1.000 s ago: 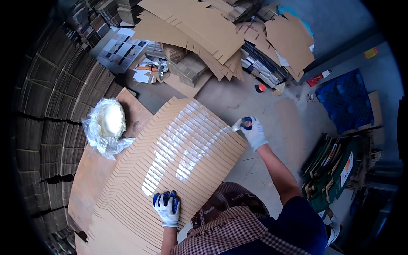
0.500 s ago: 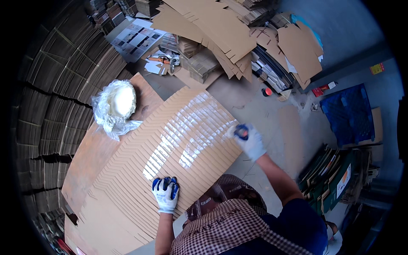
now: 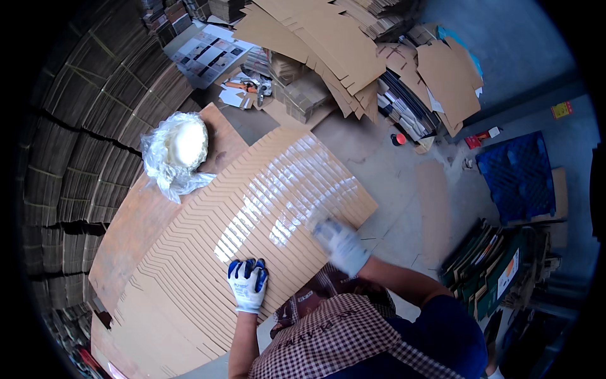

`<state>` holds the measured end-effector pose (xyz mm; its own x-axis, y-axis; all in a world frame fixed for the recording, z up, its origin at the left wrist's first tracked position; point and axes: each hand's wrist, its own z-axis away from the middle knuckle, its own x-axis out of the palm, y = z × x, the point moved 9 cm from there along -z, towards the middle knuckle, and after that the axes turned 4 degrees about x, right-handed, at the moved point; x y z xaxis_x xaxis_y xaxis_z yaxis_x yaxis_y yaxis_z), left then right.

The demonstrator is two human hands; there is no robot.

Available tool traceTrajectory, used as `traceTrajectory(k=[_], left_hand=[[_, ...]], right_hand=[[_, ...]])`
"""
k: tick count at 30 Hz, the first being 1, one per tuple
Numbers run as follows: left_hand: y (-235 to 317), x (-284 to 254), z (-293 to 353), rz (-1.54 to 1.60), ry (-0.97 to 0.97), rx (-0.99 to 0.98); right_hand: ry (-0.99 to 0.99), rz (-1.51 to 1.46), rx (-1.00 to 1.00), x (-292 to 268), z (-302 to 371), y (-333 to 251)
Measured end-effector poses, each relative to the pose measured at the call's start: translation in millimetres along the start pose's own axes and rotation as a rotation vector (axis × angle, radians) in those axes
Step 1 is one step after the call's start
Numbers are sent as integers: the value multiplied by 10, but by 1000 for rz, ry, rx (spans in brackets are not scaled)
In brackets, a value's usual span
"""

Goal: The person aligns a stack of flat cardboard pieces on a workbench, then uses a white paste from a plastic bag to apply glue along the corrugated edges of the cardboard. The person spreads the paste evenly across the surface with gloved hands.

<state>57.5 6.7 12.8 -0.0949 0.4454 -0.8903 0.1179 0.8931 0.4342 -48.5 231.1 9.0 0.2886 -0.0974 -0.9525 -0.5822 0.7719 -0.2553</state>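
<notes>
Fanned-out brown cardboard sheets (image 3: 189, 246) overlap across the table in stepped rows. Two shiny whitish wet-looking bands (image 3: 265, 189) run over their exposed edges. My left hand (image 3: 247, 284), in a white glove with blue fingers, rests on the sheets just below the lower end of the longer band, fingers bent and apart, holding nothing visible. Over the sheets' right part, near the shorter band, is my right hand (image 3: 341, 243), gloved alike. Motion smears its fingers, so whatever it may hold cannot be made out. A round container with white contents (image 3: 189, 143), wrapped in clear plastic, sits on the wooden tabletop (image 3: 120, 249).
Tied cardboard stacks (image 3: 82, 145) rise along the left. Large flat cardboard pieces (image 3: 322, 38) lie piled beyond the table, beside an orange-handled tool (image 3: 243, 86). A blue pallet (image 3: 517, 174) leans at the right wall, above dark green folded boards (image 3: 486, 271).
My right hand has swept from the sheets' right edge inward and toward me, over the cardboard. My left hand stays in place on the sheets. The view has shifted slightly.
</notes>
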Motion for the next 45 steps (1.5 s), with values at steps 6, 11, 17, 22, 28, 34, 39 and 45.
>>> traceTrajectory(k=[6,11,17,22,28,34,39,45], left_hand=[[5,-16,-38,-4,3,5],[-4,-8,-52,-12,13,22],[-6,-14,1,-25,6,12],[-45,-14,13,-23,8,6],[-12,-45,-21,-6,40,12],[-97,6,49,32,2,-14],[-84,-48,47,15,52,-10],[-124,-42,97,29,68,-10]], right_hand=[[161,-48,153,-41,-141,504],[135,-142,585,-116,-220,1598],[154,-163,445,-52,-65,1240],[188,-334,271,-353,-96,1142],[-218,-329,-353,-237,121,-148],[-171,-204,-19,-310,-98,661],[-170,-225,-476,-304,66,-567],[-66,-113,-160,-47,-254,-322]])
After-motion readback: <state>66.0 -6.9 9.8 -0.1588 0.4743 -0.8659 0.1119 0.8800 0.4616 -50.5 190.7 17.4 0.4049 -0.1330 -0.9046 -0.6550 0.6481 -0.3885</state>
